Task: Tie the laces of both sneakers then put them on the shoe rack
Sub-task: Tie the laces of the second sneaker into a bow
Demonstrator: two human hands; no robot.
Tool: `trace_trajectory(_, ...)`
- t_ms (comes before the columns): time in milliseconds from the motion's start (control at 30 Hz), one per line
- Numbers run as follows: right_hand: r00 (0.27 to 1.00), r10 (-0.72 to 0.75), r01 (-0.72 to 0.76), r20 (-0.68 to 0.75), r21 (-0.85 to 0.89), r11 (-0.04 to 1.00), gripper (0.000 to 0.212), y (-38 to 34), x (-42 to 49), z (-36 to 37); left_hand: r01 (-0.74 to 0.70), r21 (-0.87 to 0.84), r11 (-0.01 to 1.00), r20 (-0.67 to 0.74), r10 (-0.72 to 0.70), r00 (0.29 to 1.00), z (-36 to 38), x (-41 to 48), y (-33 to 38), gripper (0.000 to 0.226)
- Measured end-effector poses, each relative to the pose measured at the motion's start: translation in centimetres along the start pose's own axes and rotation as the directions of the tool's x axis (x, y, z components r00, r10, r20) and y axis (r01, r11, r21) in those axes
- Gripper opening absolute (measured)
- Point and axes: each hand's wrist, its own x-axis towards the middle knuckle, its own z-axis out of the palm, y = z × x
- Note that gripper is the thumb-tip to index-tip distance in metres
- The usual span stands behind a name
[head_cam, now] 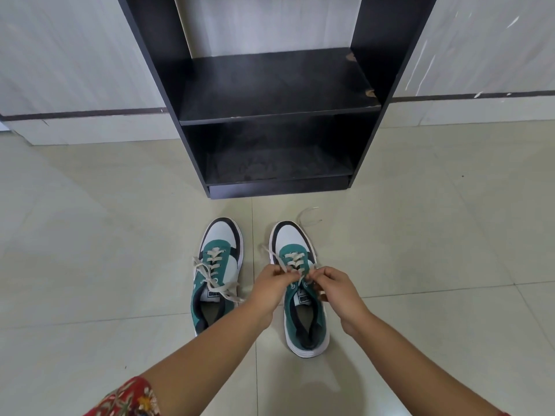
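**Both hands on the right sneaker's laces, rack just ahead**

We see two green, white and black sneakers side by side on the pale tiled floor point(90, 235), toes pointing at the black shoe rack point(276, 115). The left sneaker point(217, 271) has its laces crossed loosely over the tongue, ends lying slack. Over the right sneaker point(303, 295), our left hand point(271, 288) and right hand point(336, 291) meet, each pinched shut on a strand of the laces point(292, 259); one loose end point(309, 216) curls on the tile beyond the toe. A strip of bare floor separates the toes from the rack's base edge. Both rack shelves lie open, framed by dark side panels. Wide tile spreads to either side. A red patterned sleeve point(132, 397) shows low on the left.
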Motion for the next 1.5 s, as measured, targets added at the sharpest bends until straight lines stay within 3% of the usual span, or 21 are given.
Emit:
trace_trajectory(100, 1.0, 0.0, 0.0, -0.001, 0.053, 0.999, 0.02, 0.1, -0.4, -0.2, -0.052, 0.093, 0.994, 0.02, 0.05, 0.999, 0.1, 0.3, -0.4, 0.016)
trace_trajectory(167, 0.999, -0.031, 0.032, -0.009, 0.091, 0.995, 0.02, -0.3, -0.6, -0.4, -0.251, 0.165, 0.954, 0.01, 0.253, 0.967, -0.1, 0.6, -0.6, 0.023)
trace_trajectory(267, 0.985, -0.157, 0.153, 0.075, 0.062, 0.986, 0.024, -1.6, -1.1, -0.5, -0.611, 0.155, 0.776, 0.126, 0.598, 0.791, -0.8, 0.7, -0.2, 0.026)
trace_trajectory(367, 0.948, -0.254, 0.256, 0.192, 0.014, 0.967, 0.023, -3.0, -1.9, -0.2, -0.724, 0.188, 0.664, 0.326, 0.653, 0.684, -1.7, 0.9, 0.9, 0.024)
trace_trajectory(400, 0.937, -0.278, 0.285, 0.211, 0.0, 0.959, 0.023, -3.3, -2.1, -0.2, -0.764, 0.28, 0.581, 0.378, 0.665, 0.645, -2.0, 1.0, 1.3, 0.024)
trace_trajectory(433, 0.93, -0.296, 0.307, 0.219, -0.019, 0.952, 0.023, -3.5, -2.3, -0.3, -0.803, 0.405, 0.436, 0.41, 0.699, 0.586, -2.3, 1.3, 1.6, 0.024)
trace_trajectory(500, 0.921, -0.321, 0.34, 0.219, -0.059, 0.938, 0.019, -3.7, -2.5, -0.5, -0.789, 0.611, 0.063, 0.456, 0.787, 0.416, -3.1, 2.1, 2.1, 0.022)
trace_trajectory(533, 0.918, -0.336, 0.358, 0.212, -0.078, 0.93, 0.017, -3.7, -2.6, -0.6, -0.764, 0.643, -0.057, 0.489, 0.798, 0.352, -3.5, 2.4, 2.3, 0.02)
trace_trajectory(567, 0.914, -0.354, 0.378, 0.197, -0.097, 0.921, 0.015, -3.7, -2.9, -0.7, -0.752, 0.65, -0.114, 0.509, 0.799, 0.319, -3.8, 2.5, 2.4, 0.019)
trace_trajectory(633, 0.9, -0.409, 0.428, 0.148, -0.136, 0.893, 0.009, -3.6, -3.2, -0.7, -0.73, 0.678, -0.082, 0.471, 0.811, 0.346, -4.0, 2.3, 2.5, 0.023)
trace_trajectory(667, 0.883, -0.45, 0.467, 0.13, -0.173, 0.867, 0.008, -3.4, -3.4, -0.7, -0.703, 0.711, -0.002, 0.407, 0.817, 0.41, -3.8, 1.9, 2.4, 0.026)
trace_trajectory(733, 0.84, -0.532, 0.532, 0.101, -0.344, 0.774, 0.006, -2.9, -3.6, -0.5, -0.631, 0.733, 0.253, 0.247, 0.766, 0.594, -3.2, 1.3, 2.5, 0.031)
trace_trajectory(767, 0.821, -0.564, 0.541, 0.09, -0.44, 0.717, 0.005, -2.6, -3.6, -0.2, -0.591, 0.7, 0.401, 0.189, 0.694, 0.694, -3.0, 1.2, 2.7, 0.035)
trace_trajectory(833, 0.797, -0.6, 0.533, 0.071, -0.549, 0.644, 0.027, -2.0, -3.6, 0.2, -0.491, 0.598, 0.633, 0.167, 0.501, 0.849, -2.8, 1.1, 3.5, 0.04)
trace_trajectory(933, 0.824, -0.56, 0.497, 0.092, -0.593, 0.633, 0.044, -1.6, -3.6, 1.2, -0.344, 0.431, 0.834, 0.254, 0.253, 0.933, -3.1, 0.8, 4.7, 0.045)
trace_trajectory(1000, 0.832, -0.546, 0.488, 0.096, -0.594, 0.64, 0.044, -1.7, -3.4, 1.4, -0.328, 0.419, 0.847, 0.296, 0.214, 0.931, -3.5, 0.7, 4.8, 0.044)
trace_trajectory(1133, 0.879, -0.475, 0.446, 0.043, -0.425, 0.787, 0.008, -2.7, -2.6, 1.1, -0.378, 0.423, 0.824, 0.325, 0.251, 0.912, -3.9, 0.2, 4.5, 0.034)
trace_trajectory(1300, 0.926, -0.359, 0.378, 0.119, -0.252, 0.891, 0.016, -3.3, -2.7, 0.5, -0.509, 0.388, 0.768, 0.355, 0.385, 0.852, -4.5, -0.3, 3.8, 0.035)
trace_trajectory(1367, 0.92, -0.387, 0.39, 0.066, -0.255, 0.885, 0.024, -3.5, -2.8, 0.3, -0.548, 0.37, 0.75, 0.363, 0.426, 0.829, -4.6, -0.1, 3.4, 0.029)
trace_trajectory(1500, 0.869, -0.494, 0.444, 0.005, -0.448, 0.776, 0.019, -5.3, -3.7, -0.6, -0.595, 0.409, 0.692, 0.335, 0.492, 0.803, -4.9, 0.0, 3.1, 0.024)
